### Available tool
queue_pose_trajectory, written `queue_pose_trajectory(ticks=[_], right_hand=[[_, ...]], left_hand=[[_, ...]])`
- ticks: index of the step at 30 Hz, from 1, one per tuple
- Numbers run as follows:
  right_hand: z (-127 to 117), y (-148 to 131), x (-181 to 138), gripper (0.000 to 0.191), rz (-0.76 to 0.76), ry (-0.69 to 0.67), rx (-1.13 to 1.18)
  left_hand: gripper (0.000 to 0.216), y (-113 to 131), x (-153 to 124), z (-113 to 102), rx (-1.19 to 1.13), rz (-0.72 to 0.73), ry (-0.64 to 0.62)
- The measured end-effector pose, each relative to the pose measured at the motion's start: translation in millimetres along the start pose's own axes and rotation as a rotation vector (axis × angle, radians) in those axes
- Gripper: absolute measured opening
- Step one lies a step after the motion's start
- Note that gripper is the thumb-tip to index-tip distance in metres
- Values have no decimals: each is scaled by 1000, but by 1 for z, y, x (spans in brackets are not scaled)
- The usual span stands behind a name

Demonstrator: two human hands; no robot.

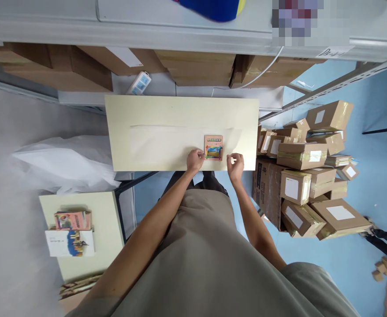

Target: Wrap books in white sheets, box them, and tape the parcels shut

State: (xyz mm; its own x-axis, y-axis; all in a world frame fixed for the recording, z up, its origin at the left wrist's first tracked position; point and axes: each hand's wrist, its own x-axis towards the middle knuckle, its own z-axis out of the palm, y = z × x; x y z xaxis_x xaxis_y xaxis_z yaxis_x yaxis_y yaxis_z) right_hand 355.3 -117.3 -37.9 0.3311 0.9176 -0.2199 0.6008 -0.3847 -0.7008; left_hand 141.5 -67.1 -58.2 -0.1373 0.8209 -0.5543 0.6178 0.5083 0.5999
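Note:
A small pink book (213,148) with a landscape picture on its cover lies on a thin pale sheet (167,143), which is spread over the cream tabletop (180,110). At the book's left edge, my left hand (195,160) is closed in a pinch over the sheet. My right hand (235,167) is a short way right of the book, near the table's front edge, with thumb and forefinger brought together. What either hand pinches is too small to make out; the sheet's lower edge is hard to see there.
Cardboard boxes (196,68) line the shelf behind the table, beside a white power strip (140,83). Many taped parcels (302,156) are piled on the right. White plastic film (71,160) hangs at left, above a side table (109,220) bearing books (72,220) and a white booklet (56,244).

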Motion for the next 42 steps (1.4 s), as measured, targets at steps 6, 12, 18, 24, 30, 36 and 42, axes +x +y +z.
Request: queue_pose_trajectory(ticks=[6, 12, 18, 24, 30, 36, 42], right_hand=[[48, -39, -12, 27, -142, -205, -27], [84, -38, -18, 42, -165, -370, -99], [65, -32, -13, 32, -232, -524, -96], [40, -13, 32, 41, 36, -202, -60], [52, -8, 66, 32, 170, -205, -7], [51, -24, 69, 21, 167, -238, -46], [50, -45, 64, 46, 93, -216, -47]], left_hand=[[27, 10, -1, -12, -35, 108, 59], [22, 14, 1, -3, -23, -79, -18], [11, 12, 4, 5, 36, -132, -43], [15, 10, 3, 9, 82, -96, -39], [17, 12, 1, 9, 181, -80, -24], [24, 15, -4, -1, 265, -39, -56], [33, 9, -16, -6, 149, 78, -156]])
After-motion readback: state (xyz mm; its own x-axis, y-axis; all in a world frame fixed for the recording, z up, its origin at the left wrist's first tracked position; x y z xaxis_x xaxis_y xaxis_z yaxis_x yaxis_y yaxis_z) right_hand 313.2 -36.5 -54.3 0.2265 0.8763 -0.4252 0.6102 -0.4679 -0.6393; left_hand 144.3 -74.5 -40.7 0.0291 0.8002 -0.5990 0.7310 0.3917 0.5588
